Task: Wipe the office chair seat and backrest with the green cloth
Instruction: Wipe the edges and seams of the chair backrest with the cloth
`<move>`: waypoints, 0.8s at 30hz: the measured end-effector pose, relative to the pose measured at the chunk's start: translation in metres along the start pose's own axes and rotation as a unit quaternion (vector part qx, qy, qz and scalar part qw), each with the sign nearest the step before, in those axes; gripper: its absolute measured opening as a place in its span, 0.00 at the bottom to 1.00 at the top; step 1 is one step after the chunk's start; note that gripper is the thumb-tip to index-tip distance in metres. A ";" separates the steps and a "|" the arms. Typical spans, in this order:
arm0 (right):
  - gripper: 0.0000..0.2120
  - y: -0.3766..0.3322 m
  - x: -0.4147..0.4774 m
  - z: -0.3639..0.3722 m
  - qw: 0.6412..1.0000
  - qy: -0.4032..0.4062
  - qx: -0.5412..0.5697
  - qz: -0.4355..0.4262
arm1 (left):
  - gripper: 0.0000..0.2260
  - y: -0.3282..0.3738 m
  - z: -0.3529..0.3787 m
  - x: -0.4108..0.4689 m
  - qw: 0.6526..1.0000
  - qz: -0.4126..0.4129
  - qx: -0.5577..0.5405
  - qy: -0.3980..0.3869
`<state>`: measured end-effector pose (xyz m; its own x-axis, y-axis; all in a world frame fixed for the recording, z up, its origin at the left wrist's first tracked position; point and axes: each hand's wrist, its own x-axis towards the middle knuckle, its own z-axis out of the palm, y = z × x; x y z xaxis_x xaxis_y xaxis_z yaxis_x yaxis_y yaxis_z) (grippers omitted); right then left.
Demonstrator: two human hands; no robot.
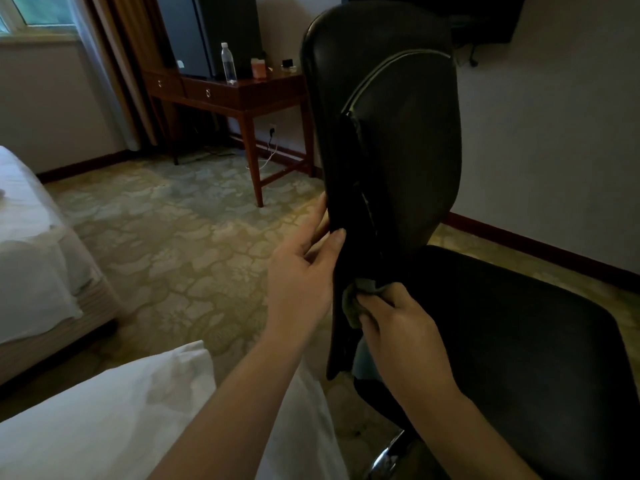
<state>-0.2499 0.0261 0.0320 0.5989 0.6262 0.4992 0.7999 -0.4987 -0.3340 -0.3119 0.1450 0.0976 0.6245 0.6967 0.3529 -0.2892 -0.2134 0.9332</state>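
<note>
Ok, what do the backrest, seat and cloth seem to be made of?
Backrest: black leather or imitation, I cannot tell which; smooth, with a dull sheen and a piped seam. Seat: black and matte, no sheen, perhaps fabric or mesh; too dark to say. Cloth: soft matte textile, greyish green, crumpled into folds in the right hand.

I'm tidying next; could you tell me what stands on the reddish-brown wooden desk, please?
A clear plastic bottle, a small orange box, a small dark item and a big black cabinet. The black chair backrest hides the desk's right end.
</note>
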 end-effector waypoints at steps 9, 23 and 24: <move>0.14 -0.015 0.025 -0.032 0.990 0.115 0.070 -0.038 | 0.22 -0.003 0.000 0.000 1.000 0.003 -0.020 0.003; 0.08 -0.001 -0.001 0.004 0.997 -0.066 -0.036 0.011 | 0.21 -0.001 -0.002 0.000 1.000 -0.002 -0.005 -0.003; 0.10 0.004 -0.008 0.000 0.999 -0.049 -0.003 0.019 | 0.21 0.000 -0.002 0.000 1.000 -0.002 -0.005 -0.006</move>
<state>-0.2516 0.0187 0.0270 0.6303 0.6624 0.4048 0.7761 -0.5267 -0.3466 -0.3133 0.1465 0.0973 0.6338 0.6898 0.3500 -0.2944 -0.2033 0.9338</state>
